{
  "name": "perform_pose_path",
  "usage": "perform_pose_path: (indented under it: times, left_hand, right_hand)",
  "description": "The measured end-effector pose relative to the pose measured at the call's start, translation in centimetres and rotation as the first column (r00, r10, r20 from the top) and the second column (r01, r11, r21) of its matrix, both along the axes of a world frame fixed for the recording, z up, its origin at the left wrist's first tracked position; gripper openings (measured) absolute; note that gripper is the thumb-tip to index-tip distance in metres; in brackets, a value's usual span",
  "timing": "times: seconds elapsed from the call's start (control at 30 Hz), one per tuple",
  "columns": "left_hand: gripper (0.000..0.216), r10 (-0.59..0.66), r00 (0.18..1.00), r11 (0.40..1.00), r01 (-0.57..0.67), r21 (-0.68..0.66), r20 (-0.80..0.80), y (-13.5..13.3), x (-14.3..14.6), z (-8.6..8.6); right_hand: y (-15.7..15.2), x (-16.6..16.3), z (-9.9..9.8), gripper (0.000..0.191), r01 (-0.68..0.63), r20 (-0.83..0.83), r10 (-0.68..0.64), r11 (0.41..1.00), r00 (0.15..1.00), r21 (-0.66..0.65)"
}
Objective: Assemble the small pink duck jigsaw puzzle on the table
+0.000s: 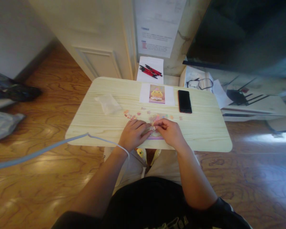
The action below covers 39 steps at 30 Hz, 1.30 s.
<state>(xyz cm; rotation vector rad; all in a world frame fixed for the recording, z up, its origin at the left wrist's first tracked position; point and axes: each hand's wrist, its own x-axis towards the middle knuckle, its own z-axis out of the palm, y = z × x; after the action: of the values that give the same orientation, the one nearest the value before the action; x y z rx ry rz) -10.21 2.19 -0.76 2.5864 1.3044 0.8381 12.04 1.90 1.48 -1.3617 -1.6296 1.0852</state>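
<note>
head view: both hands, left hand (133, 133) and right hand (169, 131), pinch one tiny puzzle piece (153, 128); its orientation unreadable.

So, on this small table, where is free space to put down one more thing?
The table is bare at its near left corner, below the plastic bag, and on its right end, beyond the black phone. The middle is crowded: loose puzzle pieces lie between the picture card and the left hand and right hand.
</note>
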Motion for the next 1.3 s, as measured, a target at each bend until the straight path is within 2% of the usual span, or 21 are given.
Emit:
perform_pose_path:
  times: [0.17, 0.3, 0.47, 0.87, 1.13, 1.3]
  left_hand:
    - [0.032, 0.105, 0.994, 0.994, -0.104, -0.024, 0.016, 0.0, 0.3, 0.1]
    - [0.026, 0.145, 0.989, 0.989, -0.145, -0.04, -0.004, 0.2, 0.5, 0.1]
    - [0.02, 0.129, 0.991, 0.99, -0.13, -0.056, -0.019, 0.2, 0.5, 0.0]
    - [0.028, 0.097, 0.995, 0.991, -0.099, -0.094, -0.025, 0.2, 0.4, 0.1]
    - [0.034, 0.167, 0.985, 0.981, -0.17, -0.094, -0.035, 0.0, 0.7, 0.4]
    - [0.034, 0.164, 0.985, 0.98, -0.168, -0.106, -0.045, 0.0, 0.8, 0.5]
  right_hand:
    - [0.7, -0.3, -0.3, 0.014, 0.086, 0.062, -0.088, 0.996, 0.994, 0.034]
    - [2.1, -1.3, -0.2, 0.011, 0.133, 0.154, -0.147, 0.986, 0.977, 0.098]
    - [3.5, -2.6, -0.6, 0.009, 0.15, 0.231, -0.179, 0.979, 0.956, 0.138]
    - [3.4, -3.4, -0.2, 0.009, 0.106, 0.364, -0.15, 0.985, 0.919, 0.137]
    - [3.1, -1.2, 0.1, 0.015, 0.142, 0.397, -0.201, 0.975, 0.896, 0.173]
    - [2.6, 0.1, 0.0, 0.024, 0.142, 0.405, -0.204, 0.974, 0.891, 0.178]
